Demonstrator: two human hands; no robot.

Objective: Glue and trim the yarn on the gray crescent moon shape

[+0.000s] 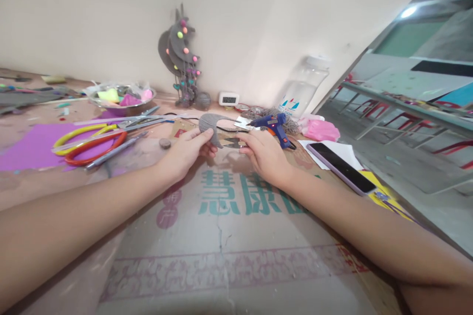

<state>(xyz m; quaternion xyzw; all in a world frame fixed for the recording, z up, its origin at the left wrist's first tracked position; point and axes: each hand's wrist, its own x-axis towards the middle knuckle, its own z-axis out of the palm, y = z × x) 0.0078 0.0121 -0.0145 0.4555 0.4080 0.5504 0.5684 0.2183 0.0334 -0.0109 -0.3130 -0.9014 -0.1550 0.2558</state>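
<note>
Between thumb and fingers, my left hand (192, 150) grips a grey yarn-wrapped crescent (210, 128) above the printed cardboard (229, 236). My right hand (264, 152) pinches a small dark pointed tool (232, 142), perhaps small scissors or snips, close to the crescent's open side. Its handle is partly hidden by my fingers. Just behind my right hand lies a blue glue gun (271, 123). Left of my left hand sits a small grey lump (164, 143).
At the left are scissors with yellow and red handles (94, 145), purple sheets (33, 145) and a metal bowl (121, 103). Behind stand grey crescent ornaments (181, 49), a timer (228, 99) and a clear bottle (305, 86). A phone (340, 167) lies right.
</note>
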